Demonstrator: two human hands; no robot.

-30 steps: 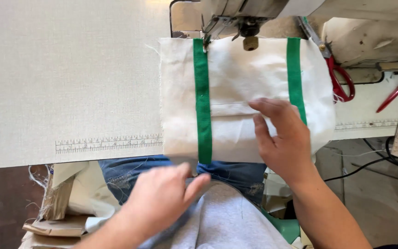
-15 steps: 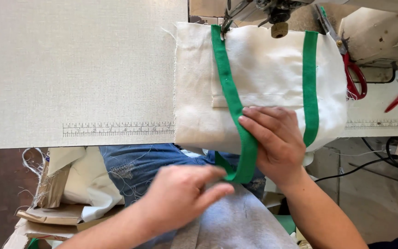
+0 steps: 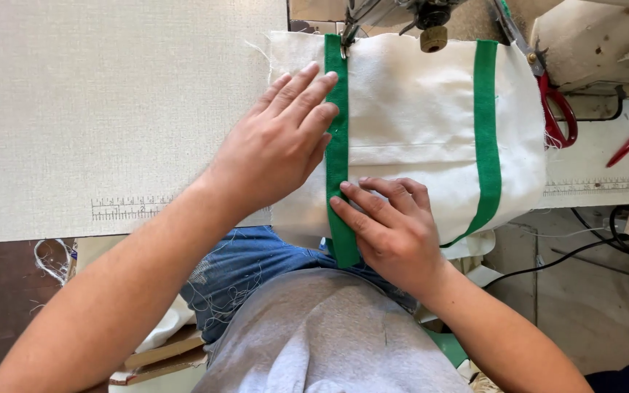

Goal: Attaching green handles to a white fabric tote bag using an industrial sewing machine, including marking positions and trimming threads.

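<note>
Open tabletop point(image 3: 111, 109) is left free leftward; passage ahead is blocked by the sewing machine head point(image 3: 416, 13), rightward by red scissors point(image 3: 556, 109).

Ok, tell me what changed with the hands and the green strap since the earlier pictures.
The left hand came up from the lap and now lies flat on the cream fabric beside the left green strap. The right hand slid down to press the strap's lower end. The red scissors stayed put.

The bag point(image 3: 431, 124) is laid on the table point(image 3: 111, 109), under the sewing machine point(image 3: 416, 14). The left hand point(image 3: 278, 145) is laid flat left of a strap point(image 3: 337, 145), the right hand point(image 3: 394, 233) nearer, on the strap. Scissors point(image 3: 556, 109) are placed right of the bag.
</note>
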